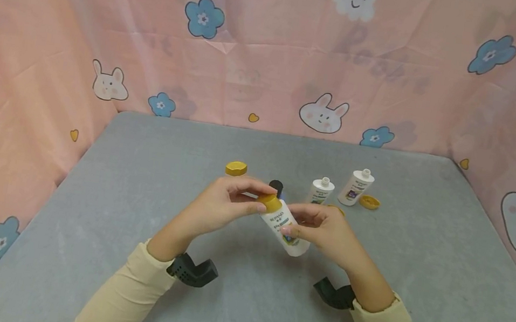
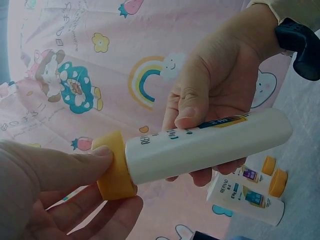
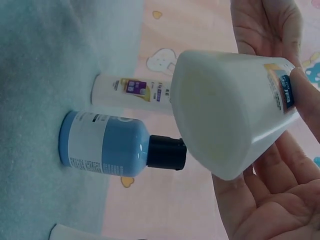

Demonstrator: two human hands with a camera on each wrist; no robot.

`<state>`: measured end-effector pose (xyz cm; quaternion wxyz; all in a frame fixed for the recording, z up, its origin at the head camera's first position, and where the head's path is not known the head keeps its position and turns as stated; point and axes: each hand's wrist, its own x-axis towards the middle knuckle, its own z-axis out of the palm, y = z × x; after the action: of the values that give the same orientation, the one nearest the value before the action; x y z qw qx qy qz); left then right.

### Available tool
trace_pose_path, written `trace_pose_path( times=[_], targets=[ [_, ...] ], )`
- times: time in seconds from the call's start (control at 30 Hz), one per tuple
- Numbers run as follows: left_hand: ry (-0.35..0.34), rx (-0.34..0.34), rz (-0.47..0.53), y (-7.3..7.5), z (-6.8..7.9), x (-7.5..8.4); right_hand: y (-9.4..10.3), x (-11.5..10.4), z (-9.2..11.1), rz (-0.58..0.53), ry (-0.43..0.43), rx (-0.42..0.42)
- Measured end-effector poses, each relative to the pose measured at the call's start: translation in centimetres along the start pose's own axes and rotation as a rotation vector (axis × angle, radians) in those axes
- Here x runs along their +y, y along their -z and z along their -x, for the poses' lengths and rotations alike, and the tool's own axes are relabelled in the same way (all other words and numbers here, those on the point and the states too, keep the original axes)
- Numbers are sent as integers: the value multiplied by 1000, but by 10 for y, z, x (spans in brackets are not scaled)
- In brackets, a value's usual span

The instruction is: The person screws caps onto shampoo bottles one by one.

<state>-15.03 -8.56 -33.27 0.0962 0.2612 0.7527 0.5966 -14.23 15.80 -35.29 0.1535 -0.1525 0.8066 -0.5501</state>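
Note:
A white bottle (image 1: 288, 236) with a yellow cap (image 1: 270, 203) is held tilted in front of the body, its base toward the lower right. My left hand (image 1: 218, 202) pinches the cap between thumb and fingers. Around the bottle's body, my right hand (image 1: 331, 233) grips with the thumb across the label. The left wrist view shows the cap on the bottle's neck end, thumb (image 2: 103, 157) pressed on its side. In the right wrist view the bottle's pale base (image 3: 212, 117) faces the camera.
Two uncapped white bottles stand at the right, one nearer (image 1: 320, 191) and one farther (image 1: 356, 187). Beside them lies a loose yellow cap (image 1: 370, 202). A blue bottle (image 3: 107, 142) with a black cap stands behind the hands. Another yellow cap (image 1: 236, 168) shows behind my left hand.

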Motion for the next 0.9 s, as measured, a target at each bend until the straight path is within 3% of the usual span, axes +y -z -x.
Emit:
trace_pose_path(
  times=[0.23, 0.47, 0.53, 0.67, 0.9],
  targets=[
    [10, 15, -37, 3, 3, 5, 0, -1, 0, 6, -2, 7],
    [278, 191, -69, -2, 4, 13, -1, -3, 2, 51, 16, 41],
    [326, 225, -76, -5, 4, 13, -1, -3, 3, 54, 21, 45],
    [339, 258, -71, -11, 3, 13, -2, -4, 3, 58, 23, 51],
    [288, 263, -71, -14, 2, 11, -3, -4, 3, 65, 44, 54]
  ],
)
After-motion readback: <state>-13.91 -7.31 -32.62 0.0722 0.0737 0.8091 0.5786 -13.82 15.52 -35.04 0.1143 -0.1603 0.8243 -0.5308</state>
